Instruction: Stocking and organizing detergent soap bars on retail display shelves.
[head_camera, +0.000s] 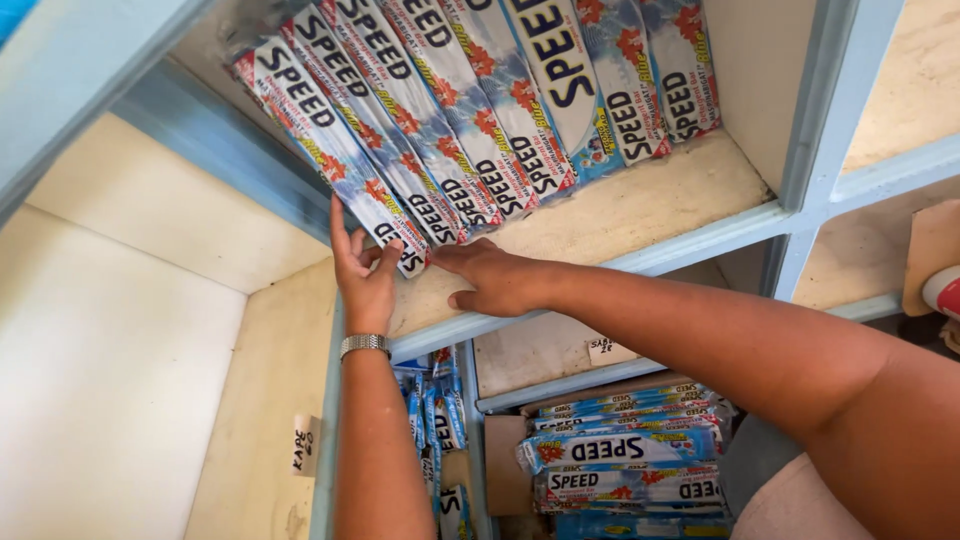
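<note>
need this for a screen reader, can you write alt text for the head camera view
Two bare hands press on a row of long blue and white wrapped bars lined up on a pale blue shelf: the left hand, with a metal watch band, touches the end bar, the right hand beside it. More such bars are stacked on a lower shelf.

Pale blue shelving (700, 245) (worn boards) in daylight.

Seven long blue-and-white packets (470, 120) stand in a row on the shelf (640, 215) (more lie stacked below); two hands; one wristband (363, 345).
</note>
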